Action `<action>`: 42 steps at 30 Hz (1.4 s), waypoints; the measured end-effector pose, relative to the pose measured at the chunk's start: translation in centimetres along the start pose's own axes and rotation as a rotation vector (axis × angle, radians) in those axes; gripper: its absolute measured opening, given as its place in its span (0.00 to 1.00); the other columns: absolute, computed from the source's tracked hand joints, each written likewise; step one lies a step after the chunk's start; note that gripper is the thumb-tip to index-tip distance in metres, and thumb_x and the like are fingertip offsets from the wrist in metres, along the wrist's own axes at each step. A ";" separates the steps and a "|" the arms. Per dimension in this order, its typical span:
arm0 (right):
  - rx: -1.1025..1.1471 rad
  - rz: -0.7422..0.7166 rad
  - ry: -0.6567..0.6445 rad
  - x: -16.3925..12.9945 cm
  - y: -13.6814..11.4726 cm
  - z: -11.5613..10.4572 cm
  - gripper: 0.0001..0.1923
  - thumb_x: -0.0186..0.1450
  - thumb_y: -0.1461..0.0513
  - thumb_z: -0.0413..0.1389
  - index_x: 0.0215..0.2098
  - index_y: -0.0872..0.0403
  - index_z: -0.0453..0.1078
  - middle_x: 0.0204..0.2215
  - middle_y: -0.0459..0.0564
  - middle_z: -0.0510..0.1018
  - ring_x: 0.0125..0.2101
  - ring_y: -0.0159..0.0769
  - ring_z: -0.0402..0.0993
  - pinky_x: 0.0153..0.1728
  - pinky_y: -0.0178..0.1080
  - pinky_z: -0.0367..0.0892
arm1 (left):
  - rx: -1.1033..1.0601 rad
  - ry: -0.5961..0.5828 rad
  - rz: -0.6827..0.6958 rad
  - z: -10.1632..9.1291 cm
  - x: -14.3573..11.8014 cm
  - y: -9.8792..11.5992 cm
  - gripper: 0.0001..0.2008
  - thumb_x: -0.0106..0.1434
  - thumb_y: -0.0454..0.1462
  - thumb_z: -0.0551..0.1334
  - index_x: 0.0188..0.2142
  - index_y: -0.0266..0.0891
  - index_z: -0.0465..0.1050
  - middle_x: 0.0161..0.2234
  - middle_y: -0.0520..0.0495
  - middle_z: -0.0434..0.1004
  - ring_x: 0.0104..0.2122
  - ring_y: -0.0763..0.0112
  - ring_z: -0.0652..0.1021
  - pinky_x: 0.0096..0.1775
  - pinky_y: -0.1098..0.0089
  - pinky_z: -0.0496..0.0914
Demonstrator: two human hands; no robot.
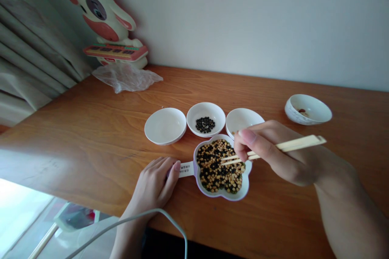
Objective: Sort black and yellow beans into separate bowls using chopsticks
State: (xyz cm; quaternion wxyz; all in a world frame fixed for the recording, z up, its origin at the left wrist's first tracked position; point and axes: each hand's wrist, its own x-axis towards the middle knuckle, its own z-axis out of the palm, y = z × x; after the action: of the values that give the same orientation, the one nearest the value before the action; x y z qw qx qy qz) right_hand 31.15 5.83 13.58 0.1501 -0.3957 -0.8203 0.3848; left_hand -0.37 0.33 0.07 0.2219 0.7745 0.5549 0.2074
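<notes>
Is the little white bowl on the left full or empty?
Empty. The left bowl shows only its bare white inside, while the middle bowl beside it holds a small heap of black beans.

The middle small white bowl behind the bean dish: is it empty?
No, the middle bowl holds a small heap of black beans.

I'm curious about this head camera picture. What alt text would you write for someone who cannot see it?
A right hand holds wooden chopsticks, tips over a flower-shaped dish of mixed beans, while the left hand rests on the dish's handle. Behind stand three small white bowls, the middle bowl holding black beans, on a wooden table; a fourth bowl sits far right.
</notes>
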 end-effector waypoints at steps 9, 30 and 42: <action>0.036 0.028 -0.002 -0.1 0.0 -0.1 0.31 0.79 0.45 0.37 0.29 0.52 0.67 0.24 0.44 0.71 0.27 0.32 0.65 0.33 0.41 0.58 | 0.002 0.011 0.003 0.0 -0.1 0.0 0.18 0.80 0.43 0.50 0.32 0.43 0.64 0.32 0.50 0.74 0.32 0.65 0.74 0.40 0.64 0.65; 0.058 0.052 -0.031 0.1 -0.9 -0.4 0.32 0.78 0.43 0.35 0.30 0.52 0.68 0.26 0.46 0.72 0.29 0.34 0.66 0.36 0.41 0.61 | 0.026 0.014 0.012 -0.1 0.1 0.2 0.18 0.79 0.43 0.50 0.32 0.44 0.64 0.31 0.49 0.75 0.32 0.64 0.75 0.39 0.64 0.66; 0.009 -0.011 -0.038 0.0 0.0 0.1 0.27 0.80 0.48 0.38 0.32 0.53 0.67 0.26 0.45 0.71 0.27 0.32 0.64 0.32 0.40 0.59 | 0.022 0.006 0.000 0.1 0.0 -0.1 0.17 0.79 0.42 0.50 0.32 0.43 0.65 0.32 0.49 0.75 0.32 0.64 0.75 0.38 0.65 0.66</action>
State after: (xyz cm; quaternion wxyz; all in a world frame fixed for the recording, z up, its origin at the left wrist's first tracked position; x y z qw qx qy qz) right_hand 31.07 5.76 13.51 0.1384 -0.3832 -0.8234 0.3949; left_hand -0.35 0.35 -0.07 0.2118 0.7761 0.5580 0.2036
